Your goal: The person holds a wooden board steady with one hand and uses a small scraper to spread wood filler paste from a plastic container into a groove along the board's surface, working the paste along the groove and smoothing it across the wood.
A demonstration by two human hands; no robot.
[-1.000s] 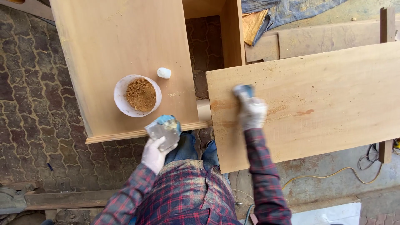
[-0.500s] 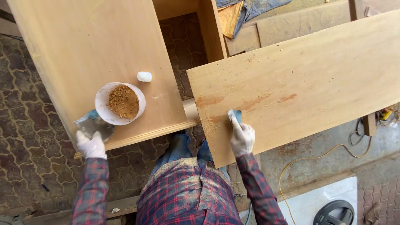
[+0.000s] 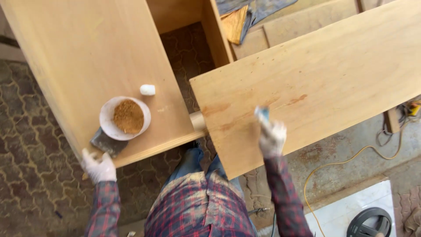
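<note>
My left hand (image 3: 99,167), in a white glove, is closed at the near edge of the left wooden panel (image 3: 83,57). It holds the handle of a grey scraper (image 3: 107,142) whose blade rests on the panel, touching a white bowl (image 3: 106,126) of brown filler. A small white lump (image 3: 147,90) lies just beyond the bowl. My right hand (image 3: 272,137), also gloved, grips a small blue-tipped spatula (image 3: 262,113) pressed on the large wooden board (image 3: 324,74), near reddish-brown smears of filler.
Between the two boards a cabinet opening (image 3: 188,48) shows patterned paving. A wood offcut (image 3: 235,23) and blue cloth lie at the top. A yellow cable (image 3: 346,160) runs over the floor at right, beside a white sheet with a black round object (image 3: 370,221).
The scraper blade has come down beside the bowl, with my left hand staying at the panel edge. My right hand has slid the spatula a little to the right along the big board.
</note>
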